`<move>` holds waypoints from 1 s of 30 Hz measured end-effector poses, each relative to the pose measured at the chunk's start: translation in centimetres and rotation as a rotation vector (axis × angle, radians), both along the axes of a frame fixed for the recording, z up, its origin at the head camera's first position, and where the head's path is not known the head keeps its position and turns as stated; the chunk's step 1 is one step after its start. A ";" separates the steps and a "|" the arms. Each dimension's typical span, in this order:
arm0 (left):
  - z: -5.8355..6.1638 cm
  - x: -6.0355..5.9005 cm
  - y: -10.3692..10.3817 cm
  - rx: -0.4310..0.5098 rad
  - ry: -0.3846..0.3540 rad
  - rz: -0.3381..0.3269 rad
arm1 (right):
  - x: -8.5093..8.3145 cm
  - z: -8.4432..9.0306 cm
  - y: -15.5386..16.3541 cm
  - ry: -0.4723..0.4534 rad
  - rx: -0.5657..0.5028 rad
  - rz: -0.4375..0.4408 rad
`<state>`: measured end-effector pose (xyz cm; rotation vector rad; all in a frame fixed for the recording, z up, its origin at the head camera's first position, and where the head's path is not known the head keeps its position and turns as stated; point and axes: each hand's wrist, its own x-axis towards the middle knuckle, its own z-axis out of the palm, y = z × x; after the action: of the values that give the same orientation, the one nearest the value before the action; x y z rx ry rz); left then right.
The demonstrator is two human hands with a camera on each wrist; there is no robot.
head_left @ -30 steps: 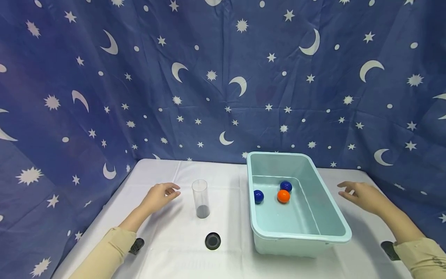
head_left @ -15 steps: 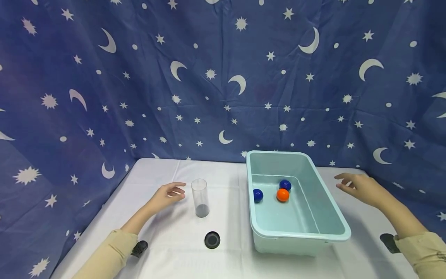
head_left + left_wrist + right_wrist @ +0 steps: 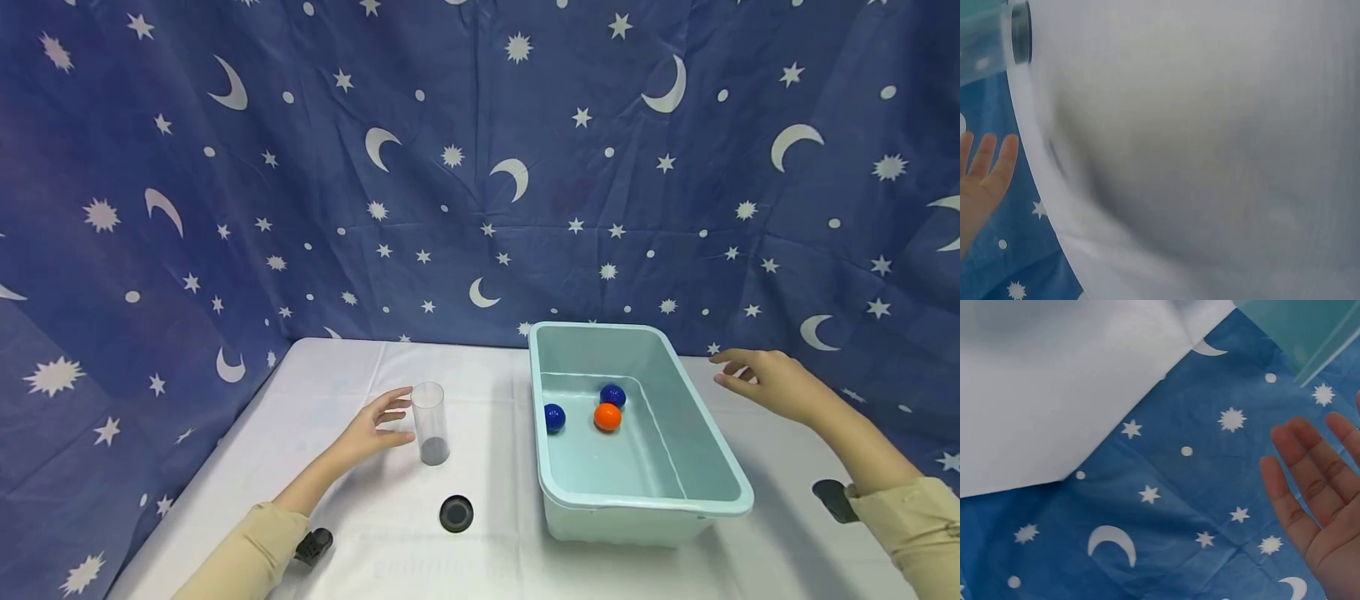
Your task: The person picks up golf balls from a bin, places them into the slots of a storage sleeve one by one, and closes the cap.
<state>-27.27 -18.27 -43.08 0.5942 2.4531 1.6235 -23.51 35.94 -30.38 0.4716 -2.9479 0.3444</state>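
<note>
Starry blue curtain (image 3: 570, 75) way beyond the fingers of both left hand (image 3: 371, 429) and right hand (image 3: 772, 383), white table (image 3: 487, 400) below. Pale teal tub (image 3: 645, 502) between the two sets of fingers, nearer the right ones. Left fingers extended, thumb well apart, nothing gripped. Right fingers loosely bent, slightly spread, also holding nothing, outside the tub. Clear tube (image 3: 431, 421) upright, right off the left fingertips. Black disc (image 3: 456, 514) on the near side of the left fingers. Orange ball (image 3: 607, 417) and two blue balls (image 3: 612, 396) in the tub, left of the right fingers.

Biggest worry imo: tall skinny tube toppling from a one-sided fingertip nudge up near the rim.

Hard to make out: any actual contact there. Almost overlapping in the head view, visible gap in the left wrist view, with the left thumb out of frame. Grey tube bottom: base or contents, can't tell. Leftmost blue ball partly hidden by tub wall. Right hand cut off in its wrist view.
</note>
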 end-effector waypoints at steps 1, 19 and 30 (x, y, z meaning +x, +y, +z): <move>0.1 0.0 0.2 0.007 -0.010 0.009 | 0.0 0.2 -0.1 0.006 -0.001 0.005; -0.9 0.4 3.1 0.087 -0.067 0.064 | -0.8 2.7 -3.4 0.002 0.012 0.056; -1.5 0.4 4.6 0.118 -0.059 0.125 | -1.6 3.0 -6.4 -0.050 0.052 0.101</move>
<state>-26.86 -13.68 -44.59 0.4080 2.4088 1.8160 -25.09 29.53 -27.43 0.6294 -2.9942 0.2950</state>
